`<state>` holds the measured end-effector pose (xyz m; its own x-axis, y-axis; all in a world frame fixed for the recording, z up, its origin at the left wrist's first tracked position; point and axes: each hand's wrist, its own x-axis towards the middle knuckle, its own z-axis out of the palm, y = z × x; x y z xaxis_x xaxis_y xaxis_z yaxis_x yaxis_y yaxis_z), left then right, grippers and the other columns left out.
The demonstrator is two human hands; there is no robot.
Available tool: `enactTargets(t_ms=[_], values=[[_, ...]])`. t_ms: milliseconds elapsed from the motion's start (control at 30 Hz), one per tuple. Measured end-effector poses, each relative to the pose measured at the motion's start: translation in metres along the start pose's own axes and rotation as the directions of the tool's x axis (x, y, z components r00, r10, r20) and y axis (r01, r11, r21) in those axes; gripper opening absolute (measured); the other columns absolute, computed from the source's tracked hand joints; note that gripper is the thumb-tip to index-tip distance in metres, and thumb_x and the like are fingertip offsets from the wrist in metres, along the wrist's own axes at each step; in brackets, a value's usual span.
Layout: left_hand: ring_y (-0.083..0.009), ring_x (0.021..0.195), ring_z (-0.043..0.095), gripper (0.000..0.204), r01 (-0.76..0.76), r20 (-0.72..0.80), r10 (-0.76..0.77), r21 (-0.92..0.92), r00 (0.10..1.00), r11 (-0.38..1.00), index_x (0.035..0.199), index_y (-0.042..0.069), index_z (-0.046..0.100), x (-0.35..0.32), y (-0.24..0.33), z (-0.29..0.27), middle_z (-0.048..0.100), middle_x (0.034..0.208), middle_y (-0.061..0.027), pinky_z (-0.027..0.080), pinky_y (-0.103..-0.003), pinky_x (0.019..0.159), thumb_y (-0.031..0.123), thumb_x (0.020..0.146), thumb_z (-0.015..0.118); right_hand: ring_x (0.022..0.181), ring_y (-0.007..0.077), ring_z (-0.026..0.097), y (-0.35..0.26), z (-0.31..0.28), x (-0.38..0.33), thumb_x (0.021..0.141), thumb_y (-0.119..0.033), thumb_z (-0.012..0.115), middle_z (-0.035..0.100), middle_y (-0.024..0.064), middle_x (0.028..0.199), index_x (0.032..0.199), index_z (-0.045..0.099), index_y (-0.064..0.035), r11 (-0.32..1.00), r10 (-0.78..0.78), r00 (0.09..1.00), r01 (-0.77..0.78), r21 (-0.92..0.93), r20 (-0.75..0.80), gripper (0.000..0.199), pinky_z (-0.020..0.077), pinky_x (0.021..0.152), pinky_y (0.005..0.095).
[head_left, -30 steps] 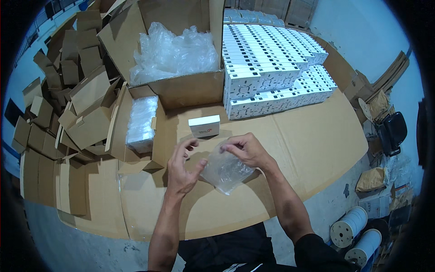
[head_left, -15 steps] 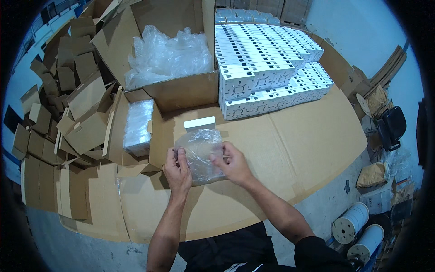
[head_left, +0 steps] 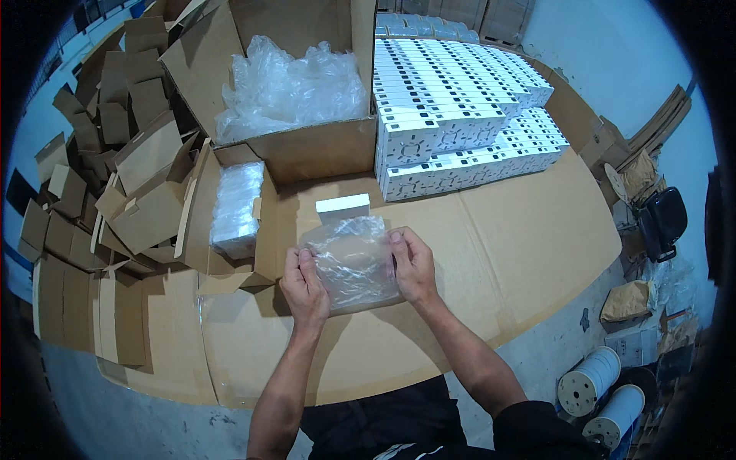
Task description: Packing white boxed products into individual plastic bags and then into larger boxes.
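Note:
A clear, crinkled plastic bag (head_left: pixel 353 264) is stretched between my two hands above the cardboard-covered table. My left hand (head_left: pixel 305 285) pinches its left edge, thumb on top. On the opposite edge my right hand (head_left: pixel 414 264) grips the bag in the same way. Just beyond the bag lies a small white box (head_left: pixel 343 207), its near part overlapped by the plastic. To the left, an open brown carton (head_left: pixel 267 238) holds a row of plastic-wrapped items (head_left: pixel 236 208).
A large open carton (head_left: pixel 314 153) full of crumpled clear bags (head_left: pixel 295 88) stands behind. Stacked white boxes (head_left: pixel 445 138) fill the back right. Empty brown cartons (head_left: pixel 146 195) pile up at the left. Cable reels (head_left: pixel 589 381) sit on the floor at the right.
My right hand has shifted right and slightly up, its fingers closing on the bag's right edge. The plastic now spreads wider and flatter between my hands.

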<state>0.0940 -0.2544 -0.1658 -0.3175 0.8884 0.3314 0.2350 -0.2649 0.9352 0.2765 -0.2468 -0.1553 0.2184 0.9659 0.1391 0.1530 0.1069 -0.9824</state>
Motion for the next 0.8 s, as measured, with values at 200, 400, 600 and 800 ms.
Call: enactTargets(t_ms=[200,400,600,800], values=[[-0.0042,0.058,0.045,0.026,0.224,0.162,-0.221,0.003,0.962,0.975,0.097,0.003,0.061,-0.007,0.017,-0.002,0.05,0.067,0.0032,0.038,-0.025,0.052,0.024,0.109,0.05,0.064,0.0046,0.052,-0.004,0.001,0.002,0.107,-0.029,0.055,0.059,-0.0016,0.074,0.094,0.064,-0.0016,0.936,0.146,0.959,-0.213,0.279,0.242,0.032,0.0427,0.057,0.0251],[-0.0027,0.06,0.043,0.03,0.104,0.055,-0.102,-0.038,0.993,0.994,0.092,0.003,0.063,0.0,0.013,-0.002,0.048,0.069,0.0064,0.034,-0.024,0.051,0.025,0.109,0.05,0.061,0.0022,0.044,0.008,0.011,-0.003,0.109,-0.025,0.051,0.052,-0.0062,0.072,0.091,0.064,-0.0037,0.99,-0.12,0.989,0.112,0.089,0.091,0.031,0.0383,0.056,0.0213],[-0.0027,0.062,0.043,0.03,0.146,0.044,-0.143,-0.064,0.989,0.987,0.09,0.003,0.063,0.0,0.011,-0.01,0.048,0.071,0.005,0.033,-0.023,0.052,0.023,0.109,0.05,0.066,0.0021,0.045,-0.013,0.012,-0.008,0.108,-0.026,0.052,0.054,-0.0049,0.073,0.09,0.063,-0.0029,0.939,0.193,0.968,-0.23,0.257,0.161,0.031,0.0386,0.059,0.0206],[-0.0081,0.075,0.063,0.03,0.351,0.297,-0.253,-0.347,0.921,0.87,0.115,0.002,0.059,0.005,0.018,-0.007,0.068,0.085,-0.002,0.05,-0.022,0.064,0.011,0.092,0.076,0.058,0.0027,0.046,0.012,0.014,-0.001,0.105,-0.022,0.06,0.054,-0.0048,0.067,0.087,0.064,-0.0014,0.99,-0.086,0.995,0.08,0.113,0.051,0.028,0.0377,0.051,0.0237]])
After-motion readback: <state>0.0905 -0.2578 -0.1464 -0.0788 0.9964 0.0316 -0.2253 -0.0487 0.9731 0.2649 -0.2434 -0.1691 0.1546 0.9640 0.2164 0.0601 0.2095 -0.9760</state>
